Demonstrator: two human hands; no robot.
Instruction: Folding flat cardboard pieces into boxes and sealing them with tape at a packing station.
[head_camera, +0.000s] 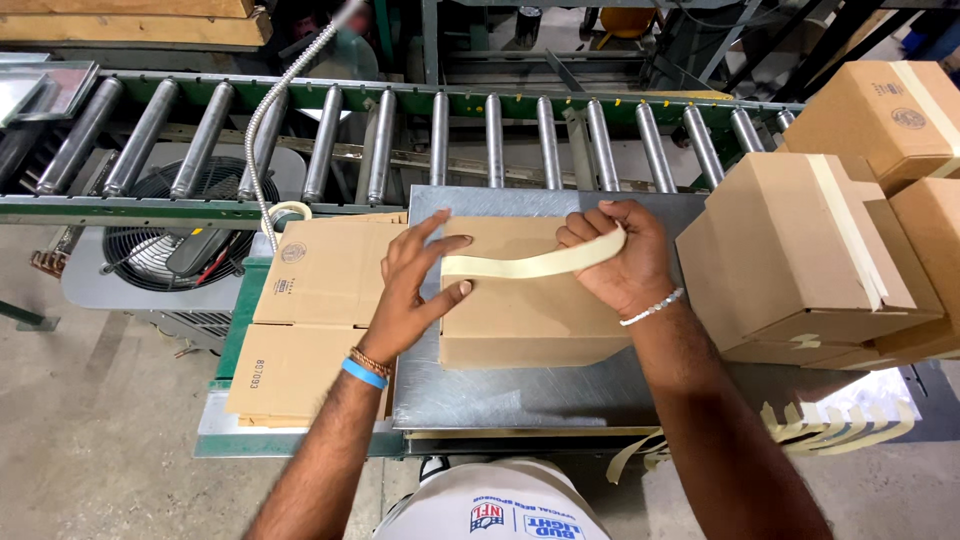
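Pale paper tape strip (535, 264) is pinched in closed right hand (620, 258), pressed onto plain brown cardboard box (530, 310) by open left hand (410, 290); slack may cause wrinkling or skewed seal.

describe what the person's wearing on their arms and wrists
Both forearms are bare, with no sleeves in view. The left hand has two bands at its wrist: a bright blue band and a thin woven brown bracelet just above it. The right hand has one slim bracelet of small white beads. No gloves or rings show.
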